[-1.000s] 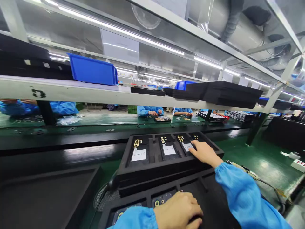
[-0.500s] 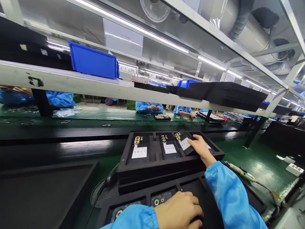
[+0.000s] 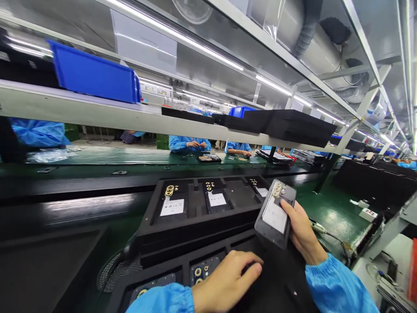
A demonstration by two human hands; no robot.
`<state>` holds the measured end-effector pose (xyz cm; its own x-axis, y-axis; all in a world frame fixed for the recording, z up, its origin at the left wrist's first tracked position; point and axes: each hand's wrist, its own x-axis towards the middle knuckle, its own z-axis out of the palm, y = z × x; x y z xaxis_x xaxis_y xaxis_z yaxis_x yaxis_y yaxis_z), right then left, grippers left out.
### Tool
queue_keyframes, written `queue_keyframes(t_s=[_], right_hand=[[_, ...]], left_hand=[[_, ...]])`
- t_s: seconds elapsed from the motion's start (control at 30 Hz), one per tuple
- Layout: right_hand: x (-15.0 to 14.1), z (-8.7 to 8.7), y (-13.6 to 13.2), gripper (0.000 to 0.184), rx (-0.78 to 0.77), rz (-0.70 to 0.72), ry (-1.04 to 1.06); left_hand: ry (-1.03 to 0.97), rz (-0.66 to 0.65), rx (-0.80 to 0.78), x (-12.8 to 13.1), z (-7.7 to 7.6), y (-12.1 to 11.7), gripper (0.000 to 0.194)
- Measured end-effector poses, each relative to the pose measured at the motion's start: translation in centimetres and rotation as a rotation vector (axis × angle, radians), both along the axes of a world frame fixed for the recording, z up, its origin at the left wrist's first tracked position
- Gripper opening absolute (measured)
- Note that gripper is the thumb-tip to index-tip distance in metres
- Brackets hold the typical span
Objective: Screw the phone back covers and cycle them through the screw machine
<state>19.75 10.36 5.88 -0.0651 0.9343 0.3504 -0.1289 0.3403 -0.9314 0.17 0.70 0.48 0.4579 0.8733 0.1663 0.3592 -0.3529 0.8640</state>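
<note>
My right hand (image 3: pixel 301 232) grips a dark phone back cover (image 3: pixel 274 214) with a white label and gold camera rings, held tilted above the near tray. My left hand (image 3: pixel 226 280) rests on the near black tray (image 3: pixel 176 274), fingers curled over a dark part that I cannot make out. Behind it stands a second black tray (image 3: pixel 195 219) with slots; three slots hold back covers with white labels (image 3: pixel 172 206), and one slot between them is bare. Both sleeves are blue.
A green conveyor belt (image 3: pixel 130 158) runs across behind the trays. Other people in blue coats (image 3: pixel 187 142) work on its far side. A blue bin (image 3: pixel 91 76) and stacked black trays (image 3: pixel 293 126) sit on the shelf overhead. A soldering tool and cable (image 3: pixel 321 228) lie at right.
My right hand has lifted a back cover out of the far tray's third slot and drawn it toward me. The camera view has swung right. My left hand stays on the near tray.
</note>
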Motion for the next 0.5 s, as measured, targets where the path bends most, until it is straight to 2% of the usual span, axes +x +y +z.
queue_keyframes(t_s=[0.13,0.27,0.37,0.5], right_hand=[[0.0,-2.1,-2.8,0.054,-0.083,0.079,0.005],[-1.2,-4.0,-3.8,0.055,-0.157,0.205,-0.009],[-1.1,-4.8,-3.7,0.055,-0.211,0.234,-0.001],[-0.4,-5.3,-3.3,0.053,-0.256,0.172,0.015]], left_hand=[[-0.279,-0.035,-0.278,0.4,-0.3,0.4,0.062],[-0.557,-0.098,-0.554,1.0,-0.7,0.5,0.075],[-0.604,-0.117,-0.631,1.1,-0.6,0.1,0.073],[-0.586,-0.141,-0.676,1.1,-0.6,-0.2,0.066]])
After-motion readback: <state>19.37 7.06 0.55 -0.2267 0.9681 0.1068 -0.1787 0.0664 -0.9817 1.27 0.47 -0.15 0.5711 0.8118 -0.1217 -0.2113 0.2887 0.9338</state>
